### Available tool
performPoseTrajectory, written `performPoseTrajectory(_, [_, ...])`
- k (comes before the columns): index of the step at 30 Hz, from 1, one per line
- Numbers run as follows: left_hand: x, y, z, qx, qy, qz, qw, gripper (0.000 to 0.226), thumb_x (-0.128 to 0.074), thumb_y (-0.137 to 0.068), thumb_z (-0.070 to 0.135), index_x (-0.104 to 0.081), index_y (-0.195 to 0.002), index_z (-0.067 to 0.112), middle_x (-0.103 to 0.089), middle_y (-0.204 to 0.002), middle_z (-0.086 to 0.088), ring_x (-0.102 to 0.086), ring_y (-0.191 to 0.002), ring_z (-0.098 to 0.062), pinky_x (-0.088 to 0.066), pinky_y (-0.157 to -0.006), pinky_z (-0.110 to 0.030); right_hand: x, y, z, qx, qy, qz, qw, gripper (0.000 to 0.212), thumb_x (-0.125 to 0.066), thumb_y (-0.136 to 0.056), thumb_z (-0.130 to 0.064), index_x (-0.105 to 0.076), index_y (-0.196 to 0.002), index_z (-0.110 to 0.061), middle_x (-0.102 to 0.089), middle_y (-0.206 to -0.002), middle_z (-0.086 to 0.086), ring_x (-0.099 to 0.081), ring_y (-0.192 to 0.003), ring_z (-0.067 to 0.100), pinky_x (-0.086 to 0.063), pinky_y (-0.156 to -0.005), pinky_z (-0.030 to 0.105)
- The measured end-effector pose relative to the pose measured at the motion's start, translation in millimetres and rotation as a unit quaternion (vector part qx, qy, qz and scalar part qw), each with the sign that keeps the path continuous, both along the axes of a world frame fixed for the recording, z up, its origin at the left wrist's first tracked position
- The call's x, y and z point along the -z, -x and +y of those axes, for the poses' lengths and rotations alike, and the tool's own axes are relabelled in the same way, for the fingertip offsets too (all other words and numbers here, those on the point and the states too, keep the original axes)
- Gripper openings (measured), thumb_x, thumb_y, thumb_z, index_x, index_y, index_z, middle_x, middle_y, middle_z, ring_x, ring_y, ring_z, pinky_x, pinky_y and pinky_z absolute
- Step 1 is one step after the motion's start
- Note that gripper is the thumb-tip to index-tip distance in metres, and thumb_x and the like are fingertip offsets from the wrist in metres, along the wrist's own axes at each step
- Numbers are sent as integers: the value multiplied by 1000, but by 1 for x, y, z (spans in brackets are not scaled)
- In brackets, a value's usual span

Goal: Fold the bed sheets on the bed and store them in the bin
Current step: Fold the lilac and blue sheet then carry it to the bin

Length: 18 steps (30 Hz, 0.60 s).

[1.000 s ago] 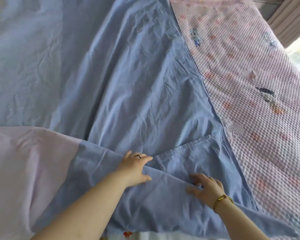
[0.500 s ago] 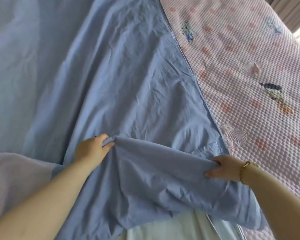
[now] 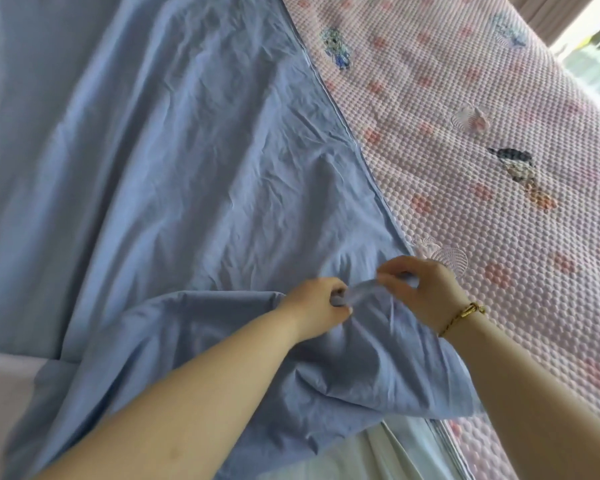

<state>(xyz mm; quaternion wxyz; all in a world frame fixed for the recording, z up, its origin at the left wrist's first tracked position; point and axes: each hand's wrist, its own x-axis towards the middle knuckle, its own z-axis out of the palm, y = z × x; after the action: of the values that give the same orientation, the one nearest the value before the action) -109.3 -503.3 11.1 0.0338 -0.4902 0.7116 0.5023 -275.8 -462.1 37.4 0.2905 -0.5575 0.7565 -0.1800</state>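
Observation:
A wrinkled blue bed sheet lies spread over most of the bed. Its near edge is lifted and bunched. My left hand grips a gathered bit of that edge with curled fingers. Close beside it, my right hand, with a gold bracelet on the wrist, pinches the same bunched edge between thumb and fingers. The two hands are almost touching, just above the sheet's right border. No bin is in view.
A pink quilted cover with cartoon prints lies along the right side of the bed. A pale lilac layer shows at the lower left. White bedding shows under the lifted edge. Curtains and a bright window are at the top right.
Both hands took hold of the sheet's near edge and lifted it. They then came together, the left hand moving right until it met the right hand.

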Motion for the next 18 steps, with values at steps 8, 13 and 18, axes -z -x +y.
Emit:
performPoseTrajectory(8, [5, -73, 36, -135, 42, -46, 989, 25, -47, -95, 29, -62, -102, 10, -66, -103, -8, -57, -103, -25, -36, -71, -27, 3, 29, 55, 278, -68, -139, 948, 25, -39, -98, -20, -59, -100, -5, -60, -100, 16, -55, -102, 33, -40, -95, 43])
performPoseTrajectory(13, [-9, -123, 22, -199, 85, -81, 973, 20, -46, -95, 17, -61, -93, 4, -64, -96, -15, -57, -99, -32, -37, -73, -30, -4, 3, 68, 225, -78, -105, 965, 28, -41, -97, -12, -59, -116, -1, -58, -108, 13, -52, -99, 27, -35, -80, 28])
performPoseTrajectory(18, [-13, -138, 23, -197, 91, -92, 972, 34, -37, -88, -7, -61, -108, 5, -62, -104, -17, -55, -95, -30, -38, -71, -28, -9, -8, 71, 147, -82, -9, 986, 44, -38, -89, 9, -53, -126, -10, -56, -121, 14, -49, -75, 16, -38, -58, 16])
